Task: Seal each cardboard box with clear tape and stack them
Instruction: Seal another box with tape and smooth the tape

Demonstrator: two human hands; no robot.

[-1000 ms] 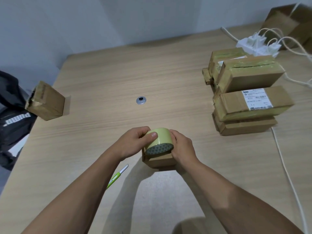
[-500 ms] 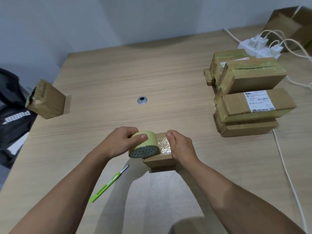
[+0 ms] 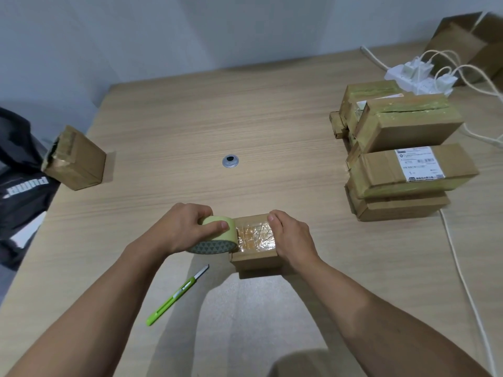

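Observation:
A small cardboard box (image 3: pixel 255 258) sits on the wooden table (image 3: pixel 245 118) in front of me. A strip of clear tape (image 3: pixel 254 235) lies across its top. My left hand (image 3: pixel 185 227) grips the tape roll (image 3: pixel 217 238) at the box's left edge, with the strip running from the roll. My right hand (image 3: pixel 291 238) presses on the right side of the box and holds down the tape end. A stack of taped boxes (image 3: pixel 402 159) stands at the right. One more box (image 3: pixel 76 159) stands alone at the table's left edge.
A green utility knife (image 3: pixel 177 295) lies just left of the box. A metal grommet (image 3: pixel 230 161) is in the table's middle. A white power strip (image 3: pixel 419 77) with cables sits far right, beside an open carton (image 3: pixel 468 44). A black bag (image 3: pixel 19 164) lies off the left edge.
My left hand has pulled the roll leftward off the box top, laying clear tape across it. My right hand stayed on the box's right side.

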